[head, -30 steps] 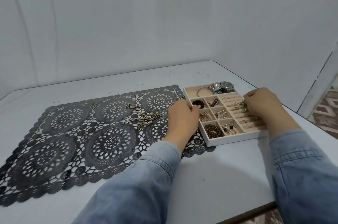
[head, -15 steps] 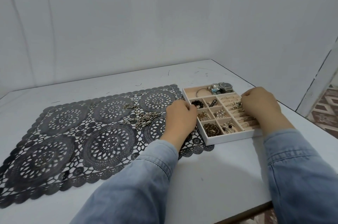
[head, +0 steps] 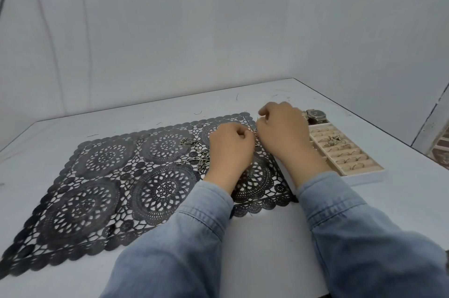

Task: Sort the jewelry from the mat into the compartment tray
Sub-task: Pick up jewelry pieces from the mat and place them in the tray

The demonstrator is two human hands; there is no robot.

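Head view: a dark mat (head: 121,176), cut like lace in round openwork medallions, lies on a smooth white table (head: 267,237). Over its far right corner the left hand (head: 230,152), fingers curled, pinches a small glinting metal piece (head: 255,131). The right hand (head: 284,127) curls just beside; its hold cannot be told. Silvery chains (head: 196,159) lie loose on the mat. Right of it sits the compartment tray (head: 364,177) with ridged ring rolls and a wristwatch (head: 315,115).

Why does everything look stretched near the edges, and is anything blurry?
Head view: the wide-angle lens enlarges the near sleeves and tilts the white post; light is soft, shadows faint, no glare; the mat is smeared at its near corner; the jewelry between the left hand and right hand is too blurred to identify.
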